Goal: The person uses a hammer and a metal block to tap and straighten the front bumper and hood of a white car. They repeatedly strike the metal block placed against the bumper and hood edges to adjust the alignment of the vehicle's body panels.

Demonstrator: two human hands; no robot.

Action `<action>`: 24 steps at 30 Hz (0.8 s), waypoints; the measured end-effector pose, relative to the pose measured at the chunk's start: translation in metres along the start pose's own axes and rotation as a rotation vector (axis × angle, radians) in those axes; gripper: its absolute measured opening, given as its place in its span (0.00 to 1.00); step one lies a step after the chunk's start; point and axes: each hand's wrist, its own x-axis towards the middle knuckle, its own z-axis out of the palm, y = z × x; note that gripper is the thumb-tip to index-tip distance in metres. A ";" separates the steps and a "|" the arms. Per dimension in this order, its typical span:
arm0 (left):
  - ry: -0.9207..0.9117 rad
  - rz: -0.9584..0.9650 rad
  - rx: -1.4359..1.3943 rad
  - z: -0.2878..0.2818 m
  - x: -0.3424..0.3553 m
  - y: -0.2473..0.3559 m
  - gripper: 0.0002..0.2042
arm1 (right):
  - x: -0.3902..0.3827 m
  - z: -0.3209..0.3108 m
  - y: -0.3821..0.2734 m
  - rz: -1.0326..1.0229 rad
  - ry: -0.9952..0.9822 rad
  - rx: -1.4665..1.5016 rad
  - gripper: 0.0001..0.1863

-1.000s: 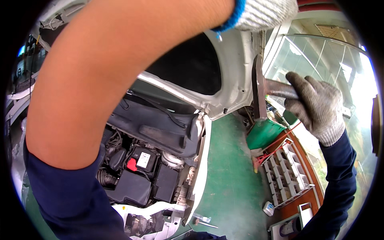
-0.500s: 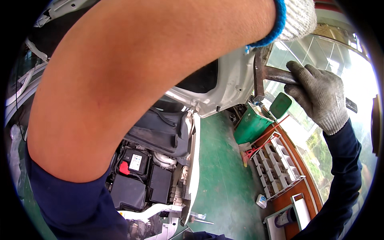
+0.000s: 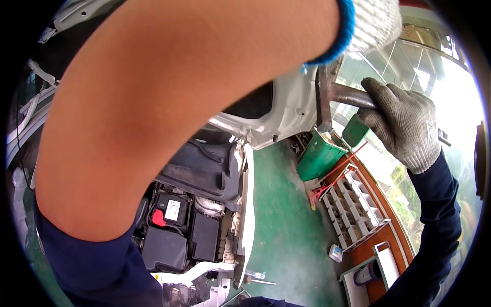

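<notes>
My right hand (image 3: 401, 120) wears a grey knitted glove and is closed round the handle of a hammer (image 3: 353, 95). The dark steel hammer head hangs beside the edge of the raised white car hood (image 3: 294, 110); whether they touch I cannot tell. My left forearm crosses the view from lower left to upper right. At its end my left hand (image 3: 376, 25), in a white knitted glove with a blue cuff, is just above the hammer head. Its fingers are outside the picture.
Below lies the engine bay with a black battery (image 3: 171, 207) and red terminal cover. A green bin (image 3: 319, 158) with its lid up stands past the hood. A white rack of sloped trays (image 3: 353, 204) and a shelf stand on the right. Green floor (image 3: 281, 220) runs between.
The hammer and my right hand have shifted slightly left in the picture. My left wrist has also moved a little left, and the background has shifted slightly.
</notes>
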 end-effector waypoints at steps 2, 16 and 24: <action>0.054 0.001 -0.013 0.008 0.003 0.005 0.05 | -0.005 -0.014 -0.009 -0.090 -0.035 -0.054 0.27; 0.182 -0.002 0.048 0.020 -0.003 0.009 0.06 | -0.005 -0.021 -0.008 -0.121 -0.005 -0.002 0.26; 0.146 0.039 0.017 0.015 0.001 0.001 0.06 | -0.008 -0.013 -0.016 -0.053 -0.029 -0.029 0.30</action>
